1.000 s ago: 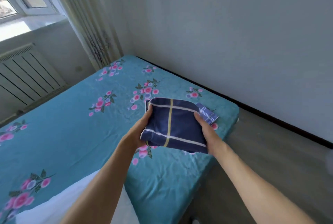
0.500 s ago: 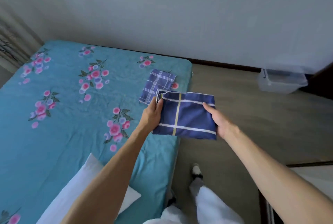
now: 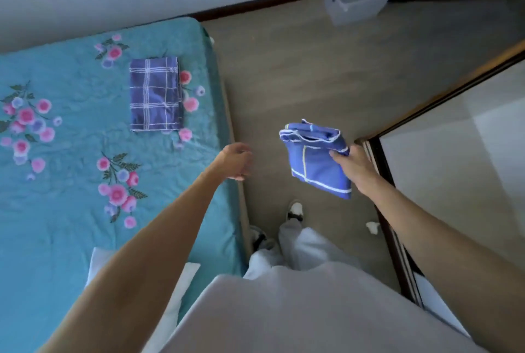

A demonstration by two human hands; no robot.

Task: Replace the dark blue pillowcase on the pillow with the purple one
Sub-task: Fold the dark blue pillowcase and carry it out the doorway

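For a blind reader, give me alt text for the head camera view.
A person's right hand grips a folded dark blue pillowcase above the floor, the left hand free beside it. A folded purple checked pillowcase lies on the flowered bed.

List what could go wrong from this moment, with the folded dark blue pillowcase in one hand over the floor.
1. The right hand grips the folded dark blue pillowcase only at one edge, above the floor; it could unfold or drop.
2. The left hand holds nothing, so it gives no support.
3. The purple pillowcase lies near the edge of the bed, and the pillow is barely in view; turning away could delay fitting it.
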